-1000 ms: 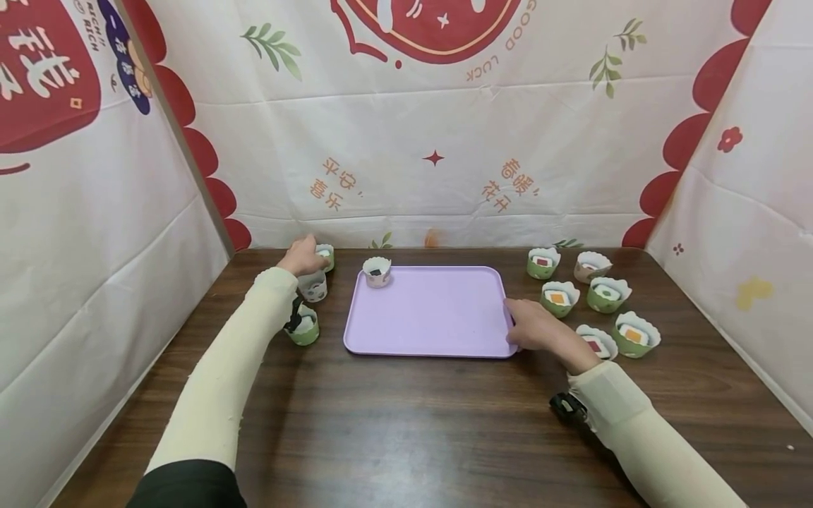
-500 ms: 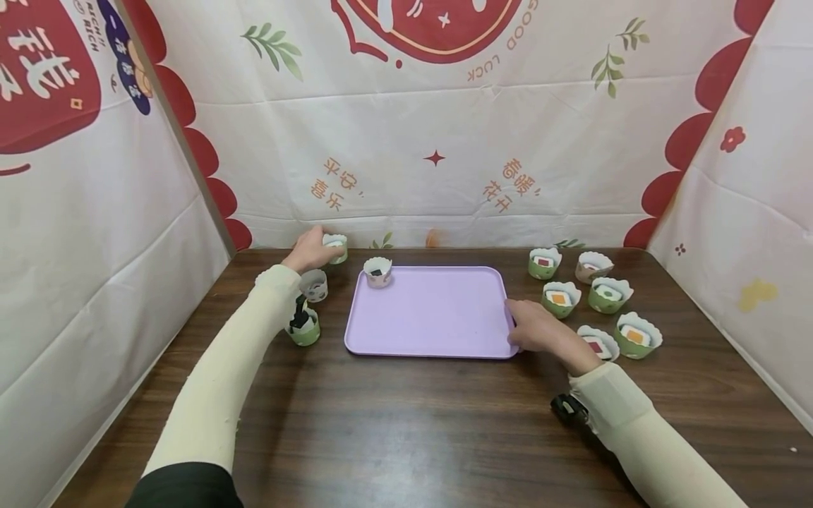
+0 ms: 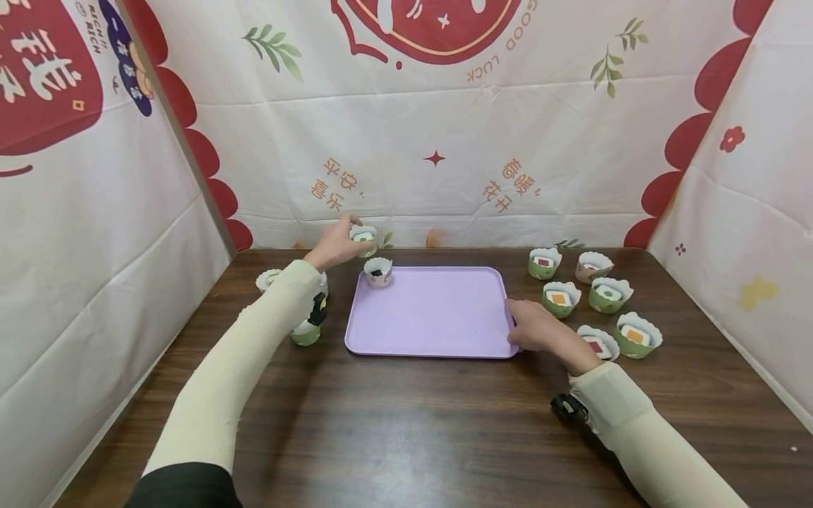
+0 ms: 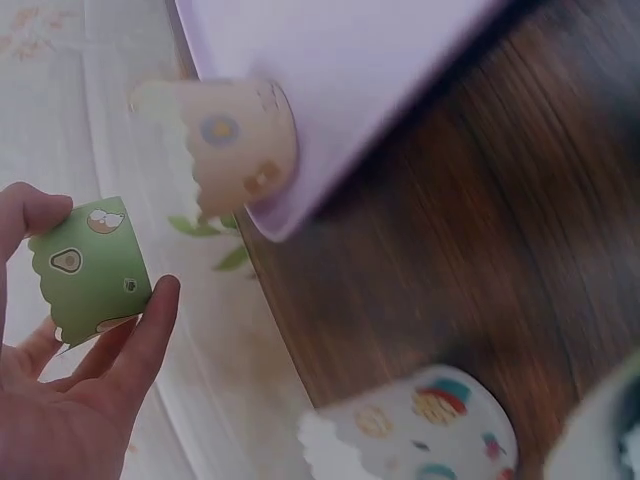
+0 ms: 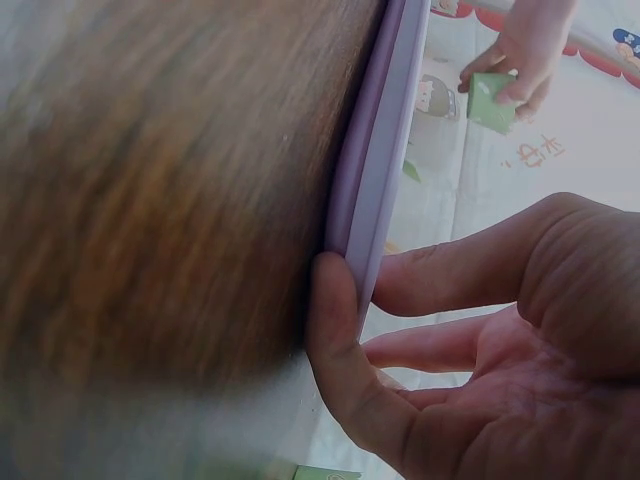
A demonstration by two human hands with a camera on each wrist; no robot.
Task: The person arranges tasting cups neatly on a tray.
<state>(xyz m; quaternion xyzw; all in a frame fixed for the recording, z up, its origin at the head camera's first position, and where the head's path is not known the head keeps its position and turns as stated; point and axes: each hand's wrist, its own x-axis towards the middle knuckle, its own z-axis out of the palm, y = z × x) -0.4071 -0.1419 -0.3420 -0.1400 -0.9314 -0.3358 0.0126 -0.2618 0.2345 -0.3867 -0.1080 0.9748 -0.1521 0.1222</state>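
We note the left hand [image 3: 333,245] has lifted a green cup [image 3: 364,238] — pinched in its fingers — rightward above the tray [image 3: 438,331] at centre frame, while the right hand [image 3: 536,330] stays gripping the tray's edge.

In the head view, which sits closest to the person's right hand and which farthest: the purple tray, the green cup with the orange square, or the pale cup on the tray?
From the right hand:
1. Purple tray, touching its right edge.
2. Green cup with the orange square, just beyond the hand.
3. Pale cup, at the tray's far left corner.

Matt plastic tray [image 3: 432,310]; wood-grain table [image 3: 406,423]
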